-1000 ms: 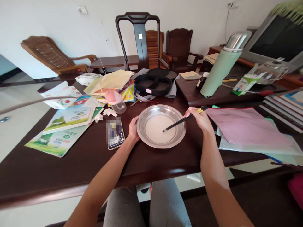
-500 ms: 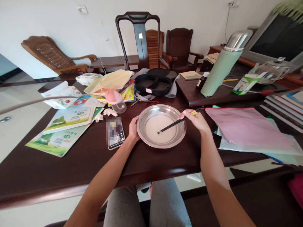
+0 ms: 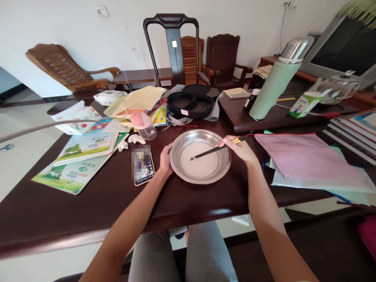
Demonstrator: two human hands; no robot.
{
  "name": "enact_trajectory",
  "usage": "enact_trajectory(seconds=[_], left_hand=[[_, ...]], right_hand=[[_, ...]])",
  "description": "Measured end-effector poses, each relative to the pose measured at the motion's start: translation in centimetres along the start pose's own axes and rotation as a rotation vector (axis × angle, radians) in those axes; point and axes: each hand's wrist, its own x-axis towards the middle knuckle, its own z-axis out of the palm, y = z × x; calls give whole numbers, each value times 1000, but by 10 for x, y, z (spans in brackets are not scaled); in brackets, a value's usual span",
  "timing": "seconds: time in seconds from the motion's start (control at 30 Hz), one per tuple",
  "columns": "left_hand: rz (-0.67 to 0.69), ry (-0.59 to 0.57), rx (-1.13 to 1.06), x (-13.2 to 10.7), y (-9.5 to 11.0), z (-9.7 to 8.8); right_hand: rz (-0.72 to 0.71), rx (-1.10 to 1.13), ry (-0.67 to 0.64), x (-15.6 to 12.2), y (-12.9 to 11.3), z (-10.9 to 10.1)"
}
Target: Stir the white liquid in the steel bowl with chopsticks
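Note:
A round metal basin (image 3: 221,172) stands on the dark wooden table, with a whitish liquid or paste (image 3: 199,166) in its bottom. My left hand (image 3: 166,159) grips the basin's left rim, its fingers partly hidden behind the metal. In my right hand (image 3: 236,148) are black chopsticks (image 3: 209,152) with yellow bands near the upper end, held slanting over the basin's right rim. Their lower tips touch or dip into the white contents left of the middle. Just left of my left hand lies a phone (image 3: 143,166) with its screen lit.
Left of the phone are books (image 3: 85,152), crumpled tissue and a pink-lidded cup (image 3: 143,124). Behind the basin sits an open black case (image 3: 190,105). A green thermos (image 3: 274,86) stands back right, and a pink folder (image 3: 308,156) lies right of my right hand.
The chopstick tips have moved left and slightly away from me through the white contents. My right hand has shifted a little left; my left hand and the basin stay put.

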Motion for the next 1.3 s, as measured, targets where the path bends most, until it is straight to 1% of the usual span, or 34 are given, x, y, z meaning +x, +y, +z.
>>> enact_trajectory(seconds=[0.1, 0.17, 0.2, 0.23, 0.33, 0.37, 0.4, 0.43, 0.53, 0.57, 0.6, 0.63, 0.77, 0.8, 0.83, 0.97, 1.0, 1.03, 1.13, 1.2, 1.23, 1.3], left_hand=[[-3, -11, 6, -1, 1, 0], [-7, -18, 15, 0, 1, 0], [-8, -18, 18, 0, 1, 0], [-9, -15, 19, 0, 1, -1], [-12, -3, 15, 0, 1, -1], [-13, 0, 14, 0, 0, -1], [-15, 1, 12, 1, 0, -2], [-19, 0, 12, 1, 0, -2], [-26, -9, 16, 2, 0, -3], [-23, -12, 18, 2, 0, -3], [-18, -15, 18, 2, 0, -3], [-12, -16, 17, 2, 0, -3], [-2, -5, 10, 1, -1, -1], [-3, -1, 9, 1, -1, -1], [-4, 0, 9, 1, -1, -1], [-16, -11, 19, 1, 0, -2], [-20, -13, 21, 1, 0, -2], [-23, -12, 23, 1, 0, -2], [-24, -2, 23, 1, 1, -1], [-14, 3, 19, 0, 1, 0], [-9, 4, 16, 0, 1, 0], [-4, 0, 10, -1, 1, 1]], right_hand=[[0, 15, 165, 0, 3, -5], [13, 40, 227, -2, 5, -9], [21, 49, 213, -2, 5, -9], [28, 52, 171, -3, 5, -8], [25, 29, 6, -1, 2, -2], [18, 17, -16, -1, 1, 0], [8, 6, -8, 0, 1, 1], [-1, -2, 29, 1, 1, 0], [0, 20, 214, 0, 4, -6], [8, 35, 248, -1, 4, -8], [16, 49, 254, -2, 4, -10], [23, 56, 226, -2, 4, -9], [18, -1, 3, -1, -1, -1], [10, -16, -15, 0, -1, 0], [2, -25, -2, 1, 0, 0], [5, 12, 205, 0, 3, -7], [15, 27, 223, -1, 3, -9], [26, 37, 208, -2, 3, -9], [34, 24, 47, -2, 0, -3], [11, -3, -16, -1, -2, 1], [-2, -13, -7, 0, -2, 1], [-15, -26, 75, 0, 0, -1]])
